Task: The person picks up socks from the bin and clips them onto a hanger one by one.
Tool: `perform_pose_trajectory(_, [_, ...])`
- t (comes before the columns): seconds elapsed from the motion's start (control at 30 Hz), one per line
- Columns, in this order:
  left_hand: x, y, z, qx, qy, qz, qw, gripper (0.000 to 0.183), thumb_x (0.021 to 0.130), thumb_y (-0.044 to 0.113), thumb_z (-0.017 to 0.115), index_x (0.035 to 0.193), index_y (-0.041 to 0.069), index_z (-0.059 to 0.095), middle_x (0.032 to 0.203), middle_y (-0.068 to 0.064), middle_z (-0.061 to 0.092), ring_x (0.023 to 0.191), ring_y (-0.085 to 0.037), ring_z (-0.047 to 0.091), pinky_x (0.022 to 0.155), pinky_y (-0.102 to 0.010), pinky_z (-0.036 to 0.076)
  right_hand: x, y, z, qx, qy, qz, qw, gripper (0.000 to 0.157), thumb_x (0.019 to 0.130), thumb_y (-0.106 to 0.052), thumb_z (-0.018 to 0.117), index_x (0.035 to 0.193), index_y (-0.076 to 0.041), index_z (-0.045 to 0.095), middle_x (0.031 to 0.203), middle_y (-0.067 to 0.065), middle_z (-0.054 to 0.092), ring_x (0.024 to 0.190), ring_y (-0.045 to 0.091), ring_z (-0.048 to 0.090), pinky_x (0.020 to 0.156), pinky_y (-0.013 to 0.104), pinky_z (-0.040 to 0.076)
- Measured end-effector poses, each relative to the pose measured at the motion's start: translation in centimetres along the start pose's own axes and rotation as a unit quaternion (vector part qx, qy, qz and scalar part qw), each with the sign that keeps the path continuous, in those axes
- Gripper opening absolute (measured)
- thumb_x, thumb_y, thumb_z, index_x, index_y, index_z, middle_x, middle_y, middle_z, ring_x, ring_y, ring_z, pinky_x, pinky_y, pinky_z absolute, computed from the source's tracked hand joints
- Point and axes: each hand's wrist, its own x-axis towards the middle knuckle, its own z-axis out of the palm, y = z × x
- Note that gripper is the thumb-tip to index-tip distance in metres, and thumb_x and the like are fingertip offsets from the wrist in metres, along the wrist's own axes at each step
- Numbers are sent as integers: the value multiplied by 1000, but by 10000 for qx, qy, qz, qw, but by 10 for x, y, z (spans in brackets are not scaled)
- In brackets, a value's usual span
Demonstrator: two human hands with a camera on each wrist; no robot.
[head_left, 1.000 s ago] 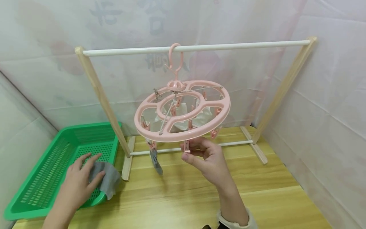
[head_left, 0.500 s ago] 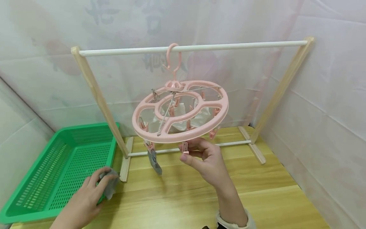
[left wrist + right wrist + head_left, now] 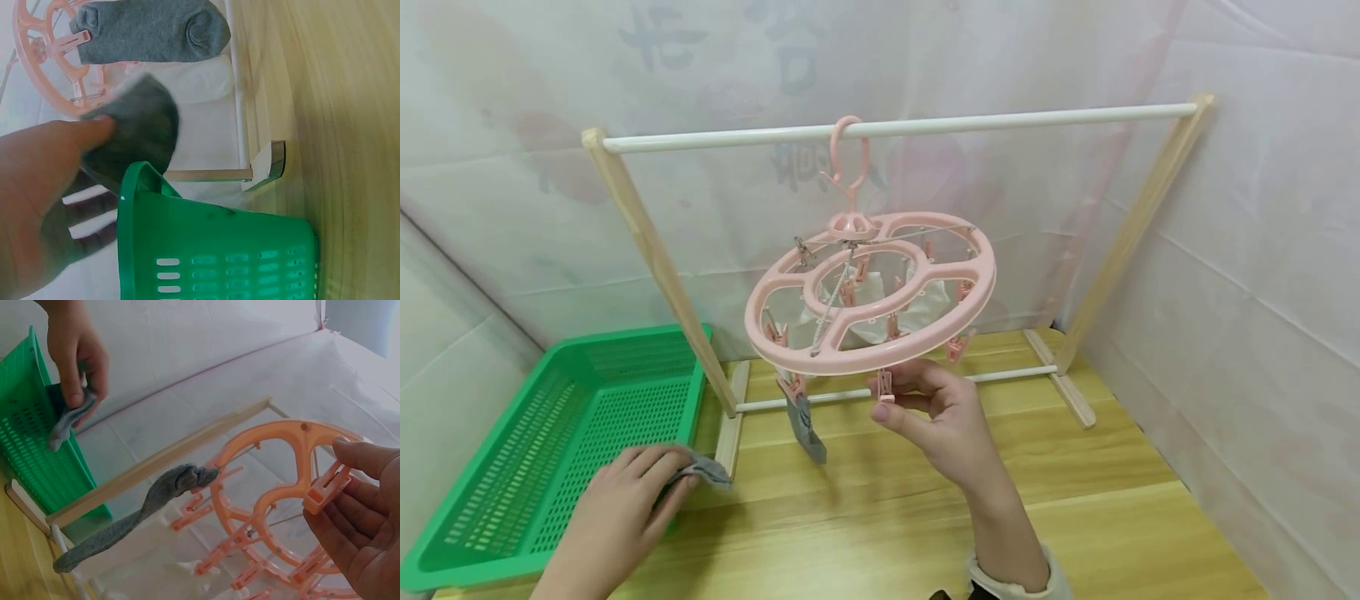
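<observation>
My left hand grips a grey sock over the basket's right front side. In the left wrist view the thumb lies across that sock, above the rim. With thumb and fingers, my right hand pinches a pink clothespin on the near side of the round pink drying hanger. Nothing is clipped in this clothespin in the right wrist view. To its left, another clothespin holds a second grey sock, which hangs down. White socks hang on the hanger's far side.
A green slotted basket stands at the left, by the rack's left foot. The hanger hooks over the white bar of a rack with wooden posts. Several other clothespins dangle round the ring. Pale fabric walls enclose the wooden table.
My left hand has gathered the grey sock from the basket's right rim and raised it slightly, its fingers now closed round it. The right hand keeps its hold on the clothespin.
</observation>
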Motion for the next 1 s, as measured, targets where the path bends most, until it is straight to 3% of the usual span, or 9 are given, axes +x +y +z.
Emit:
perform_pose_trajectory(0.13, [4,7,-4,-140,434,-97,9989,19,84,19,79,101,19,70,86,9,69,75,-13,65,62,-36,53,0,0,0,13,14,12,10000,26,87,-2,76,111,-1,68,101,18,71,93,23,69,79,34,60])
perform_pose_trajectory(0.27, [7,15,-7,-458,918,-33,9947,30,81,12,81,109,15,72,91,3,72,75,-15,68,58,-26,53,0,1,1,93,-10,-46,9999,28,89,-12,76,113,2,67,101,18,71,90,22,69,77,32,60])
perform_pose_trajectory(0.47, [17,34,-14,-1312,1136,74,9848,29,82,4,79,108,16,70,94,6,71,77,-9,68,60,-11,49,-1,1,2,185,-13,-30,9998,33,92,-20,73,114,4,66,102,18,72,90,19,70,76,31,60])
perform_pose_trajectory(0.57, [25,46,-17,-1804,1261,162,9753,29,84,1,77,106,18,70,92,10,68,73,-1,60,60,-9,46,-1,1,2,118,-18,-41,9999,29,92,-14,73,114,3,66,103,18,72,91,22,70,77,32,60])
perform_pose_trajectory(0.7, [35,58,-17,-2398,1620,421,9563,26,87,1,74,105,18,69,90,11,67,69,3,52,60,-11,43,-1,2,3,22,-3,-65,10000,25,91,-9,73,113,0,67,104,14,72,94,27,69,79,33,59])
perform_pose_trajectory(0.87, [44,70,-14,-2832,1800,483,9408,23,88,0,72,106,15,71,88,2,70,70,0,60,64,-13,49,-1,1,4,54,79,-80,9999,25,90,-9,74,111,1,67,103,19,68,97,24,67,82,34,59])
perform_pose_trajectory(1.0, [50,78,-10,-3185,1763,326,9308,28,86,-5,72,106,14,72,88,-1,72,71,-3,65,65,-15,53,-1,0,5,177,93,-57,9998,27,90,-8,74,112,4,66,104,25,66,99,24,67,84,34,59])
